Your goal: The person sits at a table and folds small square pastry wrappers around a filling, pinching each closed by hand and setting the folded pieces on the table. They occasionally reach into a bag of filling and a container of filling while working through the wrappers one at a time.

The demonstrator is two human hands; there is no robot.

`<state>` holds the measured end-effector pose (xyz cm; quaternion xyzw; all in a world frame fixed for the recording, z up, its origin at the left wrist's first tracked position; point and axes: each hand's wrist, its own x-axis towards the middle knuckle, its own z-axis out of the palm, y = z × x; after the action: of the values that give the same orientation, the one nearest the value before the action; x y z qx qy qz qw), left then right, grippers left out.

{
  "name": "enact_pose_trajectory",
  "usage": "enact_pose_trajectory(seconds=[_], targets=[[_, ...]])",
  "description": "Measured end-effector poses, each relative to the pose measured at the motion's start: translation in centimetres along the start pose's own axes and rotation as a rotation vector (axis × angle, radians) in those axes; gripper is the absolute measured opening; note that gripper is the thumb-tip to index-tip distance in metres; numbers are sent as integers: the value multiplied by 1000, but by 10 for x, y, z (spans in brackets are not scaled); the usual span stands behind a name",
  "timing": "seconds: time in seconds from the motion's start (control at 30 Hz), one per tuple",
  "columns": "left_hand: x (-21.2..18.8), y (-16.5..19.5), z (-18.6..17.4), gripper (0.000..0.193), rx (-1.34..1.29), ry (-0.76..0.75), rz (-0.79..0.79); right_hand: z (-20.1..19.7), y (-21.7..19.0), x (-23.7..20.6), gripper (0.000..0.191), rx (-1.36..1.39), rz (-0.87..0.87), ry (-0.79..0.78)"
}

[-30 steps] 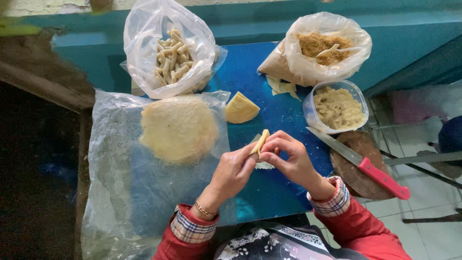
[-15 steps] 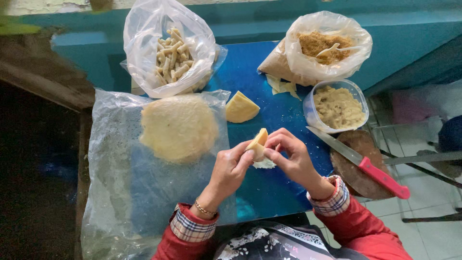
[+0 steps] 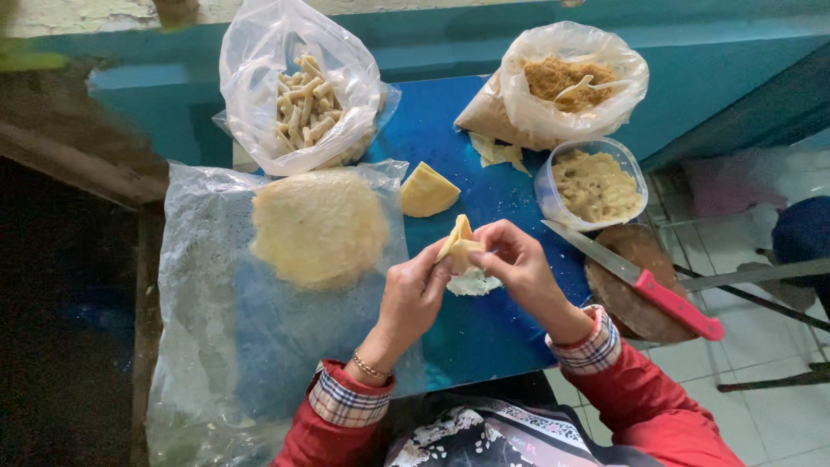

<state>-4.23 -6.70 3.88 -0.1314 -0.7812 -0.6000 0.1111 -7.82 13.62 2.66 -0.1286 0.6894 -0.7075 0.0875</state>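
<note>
- Your left hand (image 3: 413, 294) and right hand (image 3: 519, 264) both pinch a pale yellow folded dough wrapper (image 3: 459, 246), held just above the blue bench (image 3: 484, 329).
- Fingers are closed on its edges.
- Its filling is hidden; the white scrap (image 3: 474, 282) beneath is hard to identify.

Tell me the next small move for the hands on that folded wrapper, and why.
Probably roll the folded wrapper further closed: both the left hand and right hand pinch it above the blue board, and its pointed top flap looks loose.
</note>
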Motion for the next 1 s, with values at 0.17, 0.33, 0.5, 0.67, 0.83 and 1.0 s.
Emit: enact_pose_trajectory(seconds=[0.17, 0.33, 0.5, 0.67, 0.83, 1.0], targets=[[0, -14, 0, 29, -262, -24, -182, -23, 11, -4, 11, 509, 72, 106], [0, -25, -3, 31, -571, -41, -320, -40, 14, -20, 13, 743, 91, 206], [2, -27, -9, 32, -625, 28, -345, -53, 10, -49, 13, 610, 74, 331], [3, -27, -11, 33, -651, 78, -343, -29, 15, -71, 12, -10, -85, 417], [2, -27, -10, 32, -679, 76, -323, 27, 16, -80, 14, -662, 57, 460], [2, -25, -11, 31, -685, 79, -319, 49, 10, -77, 14, -646, -13, 382]])
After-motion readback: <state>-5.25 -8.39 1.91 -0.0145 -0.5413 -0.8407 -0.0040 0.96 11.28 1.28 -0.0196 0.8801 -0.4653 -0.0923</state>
